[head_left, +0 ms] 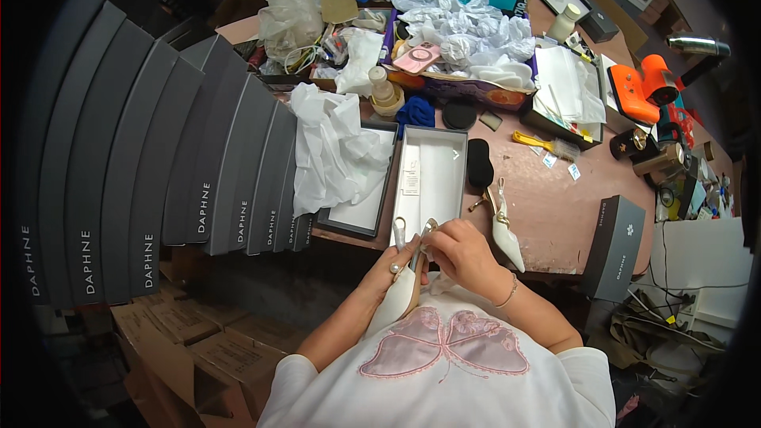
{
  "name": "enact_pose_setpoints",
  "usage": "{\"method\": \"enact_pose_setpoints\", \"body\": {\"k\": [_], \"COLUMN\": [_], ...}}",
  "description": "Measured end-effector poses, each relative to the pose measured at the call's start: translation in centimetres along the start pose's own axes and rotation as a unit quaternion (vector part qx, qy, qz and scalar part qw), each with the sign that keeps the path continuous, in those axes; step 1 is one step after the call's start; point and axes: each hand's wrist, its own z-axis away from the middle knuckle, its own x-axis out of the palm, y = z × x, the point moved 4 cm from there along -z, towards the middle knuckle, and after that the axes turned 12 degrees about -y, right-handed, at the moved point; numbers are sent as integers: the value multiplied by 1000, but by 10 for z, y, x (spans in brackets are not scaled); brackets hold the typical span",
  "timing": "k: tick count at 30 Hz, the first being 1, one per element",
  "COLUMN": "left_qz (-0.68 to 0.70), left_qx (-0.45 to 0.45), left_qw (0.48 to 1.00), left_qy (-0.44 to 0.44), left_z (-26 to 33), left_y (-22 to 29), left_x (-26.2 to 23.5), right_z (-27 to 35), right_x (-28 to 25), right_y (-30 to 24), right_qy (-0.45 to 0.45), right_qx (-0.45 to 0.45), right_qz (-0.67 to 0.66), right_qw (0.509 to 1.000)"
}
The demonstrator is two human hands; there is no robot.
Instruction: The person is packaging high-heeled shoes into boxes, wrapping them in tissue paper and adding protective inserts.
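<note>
My left hand [384, 271] is closed around a white pointed shoe [399, 299], held in front of my chest with its toe toward me. A pearl-like ornament sits on its side, and a pale strap loop sticks up beyond the fingers. Against the strap end of the shoe, my right hand [466, 252] is closed with its fingertips pinched; the exact spot they grip is partly hidden. The matching white shoe [505, 230] rests at the table's near edge, just right of that hand. Beyond both hands is an open white-lined shoe box [432, 143] with a small paper tag inside.
Grey shoe boxes [127, 158] are stacked along the left. White tissue paper [333, 143] spills over a grey box lid [369, 218]. A yellow-handled brush [547, 145], a black oval pad [479, 163] and an orange device [634, 93] lie right. One grey box [614, 250] stands at the right edge.
</note>
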Motion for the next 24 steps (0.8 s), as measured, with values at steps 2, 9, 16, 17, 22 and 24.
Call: {"method": "enact_pose_setpoints", "body": {"k": [2,9,16,17,22,24], "left_qz": [-4,-2,61,70,100,75], "left_qx": [7,46,45,40,11,-7], "left_qw": [1000,997,991,991,985,987], "left_qy": [13,67,112,111,138,139], "left_z": [0,1,-6,-8,-12,-14], "left_y": [1,12,16,14,14,13], "left_x": [-5,-14,-28,-30,-32,-38], "right_z": [-8,-38,-45,-46,-57,-65], "right_x": [-2,2,22,21,27,23], "right_y": [9,12,20,21,47,63], "right_qy": [21,38,27,24,-31,-36], "right_qx": [26,-49,-64,-64,-8,55], "right_qz": [-114,60,91,85,92,-135], "right_qw": [993,996,993,994,995,989]}}
